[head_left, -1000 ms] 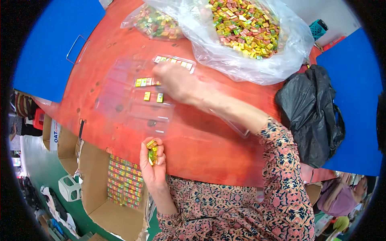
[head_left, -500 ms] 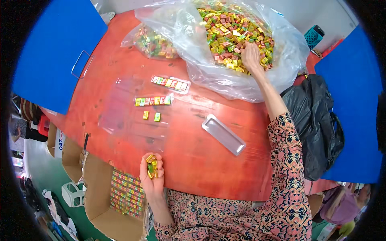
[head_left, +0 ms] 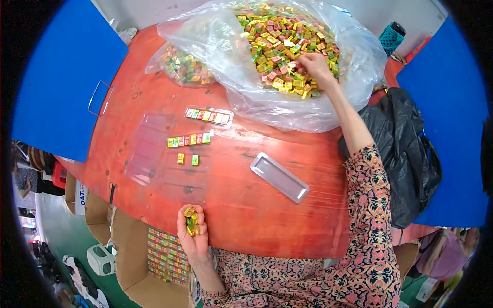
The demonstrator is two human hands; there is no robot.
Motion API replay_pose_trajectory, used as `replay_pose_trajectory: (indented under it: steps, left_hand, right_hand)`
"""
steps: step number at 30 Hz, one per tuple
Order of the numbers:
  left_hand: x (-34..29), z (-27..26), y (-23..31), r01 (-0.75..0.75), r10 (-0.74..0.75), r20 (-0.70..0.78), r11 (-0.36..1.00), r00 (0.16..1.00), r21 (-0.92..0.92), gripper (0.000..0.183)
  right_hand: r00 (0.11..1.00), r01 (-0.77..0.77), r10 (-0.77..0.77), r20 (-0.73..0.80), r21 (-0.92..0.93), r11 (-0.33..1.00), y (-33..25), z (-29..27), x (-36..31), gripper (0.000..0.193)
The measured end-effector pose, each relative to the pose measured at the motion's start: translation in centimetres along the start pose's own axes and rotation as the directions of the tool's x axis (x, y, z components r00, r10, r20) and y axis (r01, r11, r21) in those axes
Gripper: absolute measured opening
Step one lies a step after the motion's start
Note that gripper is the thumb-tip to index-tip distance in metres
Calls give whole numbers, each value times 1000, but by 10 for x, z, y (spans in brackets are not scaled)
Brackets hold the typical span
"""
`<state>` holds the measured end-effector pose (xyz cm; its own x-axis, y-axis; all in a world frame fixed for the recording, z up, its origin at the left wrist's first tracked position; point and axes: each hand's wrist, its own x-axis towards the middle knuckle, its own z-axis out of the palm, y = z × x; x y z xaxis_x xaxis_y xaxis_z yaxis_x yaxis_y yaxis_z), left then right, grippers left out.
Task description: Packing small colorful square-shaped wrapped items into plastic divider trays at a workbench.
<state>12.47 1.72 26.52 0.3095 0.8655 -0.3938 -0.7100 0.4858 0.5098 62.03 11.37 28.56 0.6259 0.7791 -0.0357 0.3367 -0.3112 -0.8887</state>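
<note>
My left hand (head_left: 195, 236), palm up at the table's near edge, is closed around several small wrapped candies (head_left: 191, 222), yellow and green. Up at the far side, my right hand (head_left: 315, 66) reaches into a big clear plastic bag (head_left: 303, 115) heaped with red, yellow and green wrapped candies (head_left: 275, 56). Its fingers are pinched together at the heap's surface; what they hold is hidden. A row of candies (head_left: 188, 139) lies in the table's middle left, with two single candies (head_left: 195, 160) just below. Beyond it, a clear tray (head_left: 209, 117) holds another row.
An empty clear tray (head_left: 280, 177) lies slanted on the red table (head_left: 246, 215). A smaller candy bag (head_left: 187, 66) stands far left. Black plastic bag (head_left: 405, 149) bulges at the right edge. Below left, a cardboard box (head_left: 128, 256) contains packed candy rows (head_left: 168, 256). Blue panels (head_left: 67, 77) flank the table.
My right hand has shifted slightly within the candy heap, its fingers now pinched toward the left. The left hand keeps its candies. The whole view has shifted a little.
</note>
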Motion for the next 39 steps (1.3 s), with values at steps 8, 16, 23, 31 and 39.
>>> replay_pose_trajectory:
  steps: [8, 16, 23, 31, 39]
  left_hand:
    - [1, -5, -5, -18, 19, 38, 1000, 999, -5, 29]
    - [2, -5, -7, 3, 2, 91, 999, 996, -52, 30]
    - [-1, -4, -5, -11, 15, 61, 998, 998, -65, 29]
    - [2, -8, -6, -37, 41, 103, 998, 994, -45, 29]
    - [3, -10, -10, -13, 22, 116, 997, 993, -72, 30]
  right_hand:
    - [957, 253, -257, 137, 47, 966, -14, -3, -30, 19]
    - [602, 748, -673, 430, -598, 287, -6, 55, -65, 9]
    - [580, 776, -689, 435, -553, 304, -12, 28, -56, 11]
    - [834, 460, -541, 113, -686, 565, 6, -27, -26, 14]
    - [808, 566, -577, 119, -425, 706, 4, -24, -31, 21]
